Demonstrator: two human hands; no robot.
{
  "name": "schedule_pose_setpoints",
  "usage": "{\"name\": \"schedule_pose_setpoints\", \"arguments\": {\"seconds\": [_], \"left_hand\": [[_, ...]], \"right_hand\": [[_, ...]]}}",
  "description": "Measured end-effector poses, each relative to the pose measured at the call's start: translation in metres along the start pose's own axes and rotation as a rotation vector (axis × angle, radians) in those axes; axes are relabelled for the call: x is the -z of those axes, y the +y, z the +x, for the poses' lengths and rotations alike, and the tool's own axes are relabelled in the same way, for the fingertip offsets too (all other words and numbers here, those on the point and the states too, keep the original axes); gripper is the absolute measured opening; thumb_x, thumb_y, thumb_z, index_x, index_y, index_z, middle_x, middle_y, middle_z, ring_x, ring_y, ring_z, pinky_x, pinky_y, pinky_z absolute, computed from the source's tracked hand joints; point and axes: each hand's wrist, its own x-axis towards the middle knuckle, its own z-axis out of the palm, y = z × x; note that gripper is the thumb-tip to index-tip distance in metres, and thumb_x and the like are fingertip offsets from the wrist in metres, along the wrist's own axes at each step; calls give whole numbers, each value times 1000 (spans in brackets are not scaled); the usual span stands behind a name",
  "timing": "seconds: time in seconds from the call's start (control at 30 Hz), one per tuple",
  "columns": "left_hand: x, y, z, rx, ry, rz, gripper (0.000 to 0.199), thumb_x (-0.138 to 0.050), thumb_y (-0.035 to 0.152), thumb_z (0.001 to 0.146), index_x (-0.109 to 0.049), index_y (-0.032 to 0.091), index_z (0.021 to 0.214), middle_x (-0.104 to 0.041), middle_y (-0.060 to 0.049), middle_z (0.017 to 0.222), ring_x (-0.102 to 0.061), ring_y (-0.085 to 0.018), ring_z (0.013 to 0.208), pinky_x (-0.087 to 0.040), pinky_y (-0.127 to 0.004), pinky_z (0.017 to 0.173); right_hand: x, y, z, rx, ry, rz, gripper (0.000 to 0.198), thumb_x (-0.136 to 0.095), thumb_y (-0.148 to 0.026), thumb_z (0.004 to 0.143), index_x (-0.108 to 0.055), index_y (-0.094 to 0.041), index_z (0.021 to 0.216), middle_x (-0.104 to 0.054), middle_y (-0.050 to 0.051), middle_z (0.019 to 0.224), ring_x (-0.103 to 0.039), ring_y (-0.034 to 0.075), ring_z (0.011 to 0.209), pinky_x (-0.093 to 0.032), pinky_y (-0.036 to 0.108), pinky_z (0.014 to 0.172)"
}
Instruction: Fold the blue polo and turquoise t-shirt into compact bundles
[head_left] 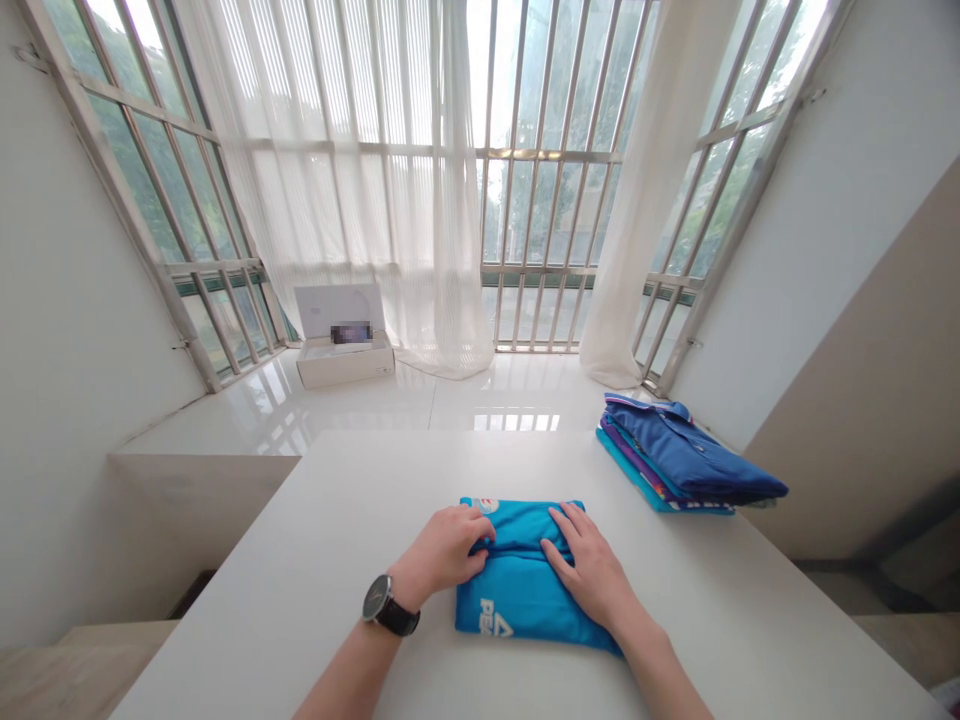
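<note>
A bright blue shirt (525,595), folded into a flat bundle with white print at its lower left, lies on the white table in front of me. Across its upper part runs a fold line. My left hand (448,545), below a black-strapped watch (390,605), has its fingers curled over the shirt's left edge, the thumb and fingers closed on the cloth near that fold. On the right side of the bundle rests my right hand (589,562), its fingers stretched out and spread on the fabric.
A stack of folded clothes (682,455), dark blue on top, sits at the table's right edge. Beyond the white table (315,560) is a glossy sill (442,400) with an open white box (345,365) at its left. Sheer curtains (360,180) hang before the barred window.
</note>
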Motion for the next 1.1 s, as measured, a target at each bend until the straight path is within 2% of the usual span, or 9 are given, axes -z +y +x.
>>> {"name": "schedule_pose_setpoints", "arguments": {"seconds": [0.17, 0.27, 0.37, 0.47, 0.87, 1.1], "left_hand": [[5, -4, -3, 33, -11, -21, 22, -55, 15, 81, -67, 26, 95, -67, -1, 96, -61, -18, 84, -45, -26, 72], [4, -4, -3, 36, -11, -20, 22, -54, 14, 80, -67, 25, 94, -67, -1, 95, -62, -18, 82, -44, -26, 70], [4, -4, -3, 39, -11, -25, 20, -53, 14, 82, -67, 25, 93, -67, 0, 93, -62, -18, 82, -44, -25, 70], [6, -6, -3, 45, -10, -28, 19, -53, 16, 84, -67, 25, 92, -67, 0, 92, -62, -18, 82, -44, -25, 71], [18, -4, -6, 39, 65, -137, 23, -51, 12, 83, -68, 23, 92, -67, 0, 89, -61, -16, 80, -44, -24, 72], [13, -5, -6, 32, 14, -105, 21, -52, 12, 81, -68, 23, 87, -68, 0, 87, -61, -16, 79, -44, -24, 71]], "right_hand": [[3, -1, -1, 45, 90, 3, 53, -45, -50, 93, -57, -18, 134, -52, 13, 144, -44, 29, 136, -38, 46, 114], [8, -3, -3, 132, 171, 5, 40, -48, -43, 93, -64, -20, 122, -61, 12, 131, -54, 29, 124, -44, 46, 108], [11, -5, -5, 200, 179, 21, 27, -48, -38, 95, -69, -24, 105, -66, 9, 115, -60, 26, 109, -48, 43, 99], [12, -5, -6, 206, 156, 50, 24, -47, -35, 96, -69, -26, 97, -69, 7, 107, -62, 25, 101, -50, 41, 93], [7, -1, -7, 172, 185, 73, 22, -41, -32, 99, -61, -25, 91, -69, 5, 99, -63, 22, 90, -50, 37, 84], [4, -1, -6, 186, 203, 41, 18, -41, -25, 99, -56, -24, 91, -65, 4, 93, -61, 21, 85, -49, 36, 80]]}}
